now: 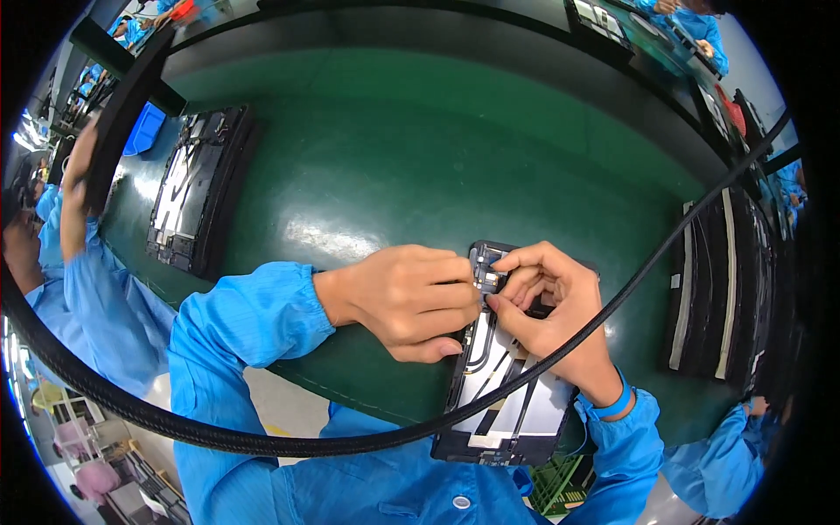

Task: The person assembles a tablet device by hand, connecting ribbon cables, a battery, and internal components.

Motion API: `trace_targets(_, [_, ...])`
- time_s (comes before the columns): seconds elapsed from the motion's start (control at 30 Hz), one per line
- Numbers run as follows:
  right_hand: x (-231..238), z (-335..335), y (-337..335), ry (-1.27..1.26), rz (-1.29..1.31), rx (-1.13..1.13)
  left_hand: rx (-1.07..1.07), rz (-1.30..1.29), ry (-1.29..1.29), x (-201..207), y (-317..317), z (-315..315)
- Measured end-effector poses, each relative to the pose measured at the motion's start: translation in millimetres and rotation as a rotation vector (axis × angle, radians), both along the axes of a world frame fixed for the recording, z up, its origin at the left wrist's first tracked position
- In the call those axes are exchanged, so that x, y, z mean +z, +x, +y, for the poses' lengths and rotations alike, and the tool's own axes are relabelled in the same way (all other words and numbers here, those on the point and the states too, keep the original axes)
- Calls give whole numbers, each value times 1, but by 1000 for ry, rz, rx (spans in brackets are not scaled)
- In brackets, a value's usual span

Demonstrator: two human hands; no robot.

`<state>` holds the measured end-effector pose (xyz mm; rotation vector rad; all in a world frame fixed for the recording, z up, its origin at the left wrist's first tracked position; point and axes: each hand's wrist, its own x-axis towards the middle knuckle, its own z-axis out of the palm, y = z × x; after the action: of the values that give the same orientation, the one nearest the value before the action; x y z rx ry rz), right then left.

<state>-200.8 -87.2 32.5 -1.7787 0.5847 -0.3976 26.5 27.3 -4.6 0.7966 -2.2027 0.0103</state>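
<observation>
An opened tablet (pixel 477 381) lies at the table's near edge, with silvery-white panels and dark ribbon cables showing inside. My left hand (pixel 402 302) rests over its upper left edge, fingers curled and tips hidden behind the knuckles. At the same end, my right hand (pixel 556 315) has thumb and forefinger bent in against small parts (pixel 487 278) near the top of the tablet. Whatever those fingertips grip is too small to name. A blue band (pixel 612 402) circles my right wrist.
Another opened tablet (pixel 188 192) sits at the left on a dark stack, near a blue bin (pixel 144 129). Black slabs with pale strips (pixel 726 284) stand at the right. A black braided cable (pixel 350 444) arcs across the front. Blue-sleeved co-workers (pixel 114 306) are on both sides.
</observation>
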Motion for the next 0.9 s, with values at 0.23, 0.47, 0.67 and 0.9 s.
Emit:
trace_targets(0.23, [1,2,0,15,26,-16,35,-7,-42,-2,-3,-2])
trace_targets(0.47, [3,8,-2,-79,-65,-88,-48,30,-52,2,-6,-18])
trace_targets(0.67, [-1,4,-23,-395,-341,-150,44,-81,-22,12,-11,-4])
trace_targets(0.9, [73,14,-133,-1165,-69,-584,-216,-165,260,20,-108,66])
